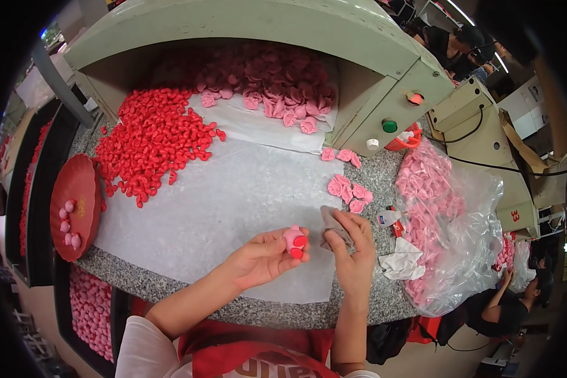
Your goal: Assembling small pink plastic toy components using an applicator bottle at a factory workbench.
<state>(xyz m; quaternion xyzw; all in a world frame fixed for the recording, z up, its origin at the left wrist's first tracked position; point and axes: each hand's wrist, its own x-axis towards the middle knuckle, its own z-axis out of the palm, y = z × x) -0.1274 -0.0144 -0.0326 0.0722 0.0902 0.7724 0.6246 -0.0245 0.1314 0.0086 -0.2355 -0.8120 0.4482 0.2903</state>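
Between the thumb and fingers of my left hand (258, 257) is a small pink toy figure (292, 235) with two red oval feet. My right hand (357, 257) pinches a grey cloth (328, 220) just to the right of the figure, a short gap apart from it. Both hands are above a white sheet (233, 195) on the speckled stone worktop. Beyond the right hand lie several loose pink pieces (340, 186). A big heap of red oval pieces (160, 138) covers the sheet's far left.
A pale green machine housing (246, 28) arches over more pink pieces (283, 94). To the right are a small glue bottle (388, 218), a crumpled white cloth (402, 261) and a clear bag of pink parts (428, 183). A red dish (75, 183) holds several pink figures. Another person (507, 309) works at far right.
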